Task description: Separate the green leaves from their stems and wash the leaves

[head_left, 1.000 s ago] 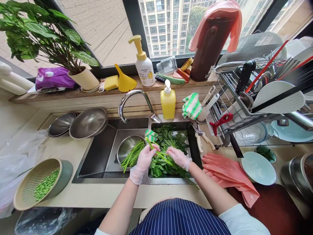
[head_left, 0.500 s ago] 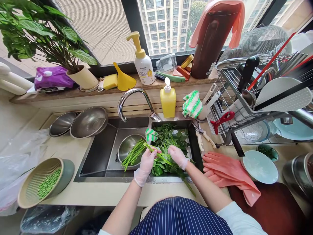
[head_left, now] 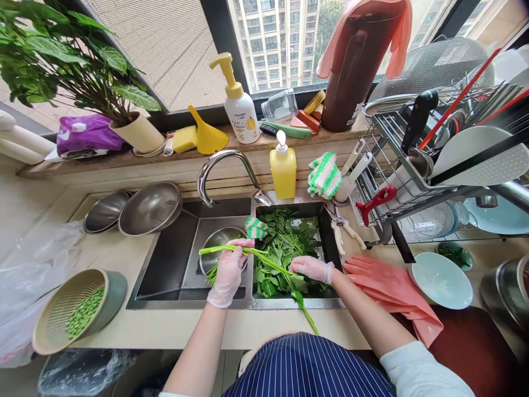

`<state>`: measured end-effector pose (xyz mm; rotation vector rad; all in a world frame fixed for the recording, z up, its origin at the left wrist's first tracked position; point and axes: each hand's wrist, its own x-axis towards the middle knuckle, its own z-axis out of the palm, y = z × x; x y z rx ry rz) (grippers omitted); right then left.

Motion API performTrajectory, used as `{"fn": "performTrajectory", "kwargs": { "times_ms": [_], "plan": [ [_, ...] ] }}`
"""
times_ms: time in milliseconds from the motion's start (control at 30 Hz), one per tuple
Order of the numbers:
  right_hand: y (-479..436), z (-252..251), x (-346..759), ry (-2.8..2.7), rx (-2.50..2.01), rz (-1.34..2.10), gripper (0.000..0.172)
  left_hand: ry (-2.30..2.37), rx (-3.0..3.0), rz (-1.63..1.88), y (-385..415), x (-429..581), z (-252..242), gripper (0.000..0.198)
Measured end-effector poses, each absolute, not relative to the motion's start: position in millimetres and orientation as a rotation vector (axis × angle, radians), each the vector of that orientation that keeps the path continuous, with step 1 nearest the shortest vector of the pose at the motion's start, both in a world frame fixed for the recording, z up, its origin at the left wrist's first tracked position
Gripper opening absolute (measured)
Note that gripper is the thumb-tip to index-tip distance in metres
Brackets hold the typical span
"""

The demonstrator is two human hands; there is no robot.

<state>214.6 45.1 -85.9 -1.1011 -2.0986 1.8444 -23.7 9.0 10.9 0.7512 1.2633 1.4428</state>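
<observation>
A long green vegetable stem (head_left: pixel 264 258) stretches between my two hands above the sink, its leafy lower end hanging over the front edge. My left hand (head_left: pixel 229 271), in a clear glove, grips the thick end above a steel bowl (head_left: pixel 219 238). Cut green stems (head_left: pixel 212 274) lie in that bowl, partly hidden behind my hand. Further along the stem, my right hand (head_left: pixel 313 268), gloved too, pinches it with fingers closed. Beneath it, leafy greens (head_left: pixel 285 231) fill the right basin (head_left: pixel 329 242).
A faucet (head_left: pixel 223 157) arches behind the sink. Left on the counter are steel bowls (head_left: pixel 151 207) and a basket (head_left: pixel 41 328) of green peas. To the right lie scissors (head_left: pixel 341 223), pink rubber gloves (head_left: pixel 384 286), a pale bowl (head_left: pixel 441 280) and a dish rack (head_left: pixel 397 182).
My left hand has moved left, pulling the stem out straight over the steel bowl. The right hand has lowered slightly and moved a little right along the stem.
</observation>
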Motion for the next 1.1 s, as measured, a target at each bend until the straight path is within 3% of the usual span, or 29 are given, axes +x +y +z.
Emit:
{"fn": "performTrajectory", "kwargs": {
  "times_ms": [267,700,933,1100],
  "plan": [
    [45.6,-78.5,209.7,-1.809,-1.083,2.135,0.03,1.309,0.512,1.421,8.9,-19.3,-2.8,0.029],
    [30.2,-70.8,195.9,-2.314,-1.152,1.609,0.016,1.381,0.349,1.494,14.3,-21.3,-9.0,0.035],
    [29.9,-97.0,187.5,-1.789,-1.474,1.646,0.013,1.38,0.386,1.56,6.9,-17.0,-9.5,0.03],
    [29.0,-103.1,183.3,-1.464,-1.366,1.869,0.021,1.281,0.492,1.625,8.1,-19.3,-7.6,0.026]
  ]
}}
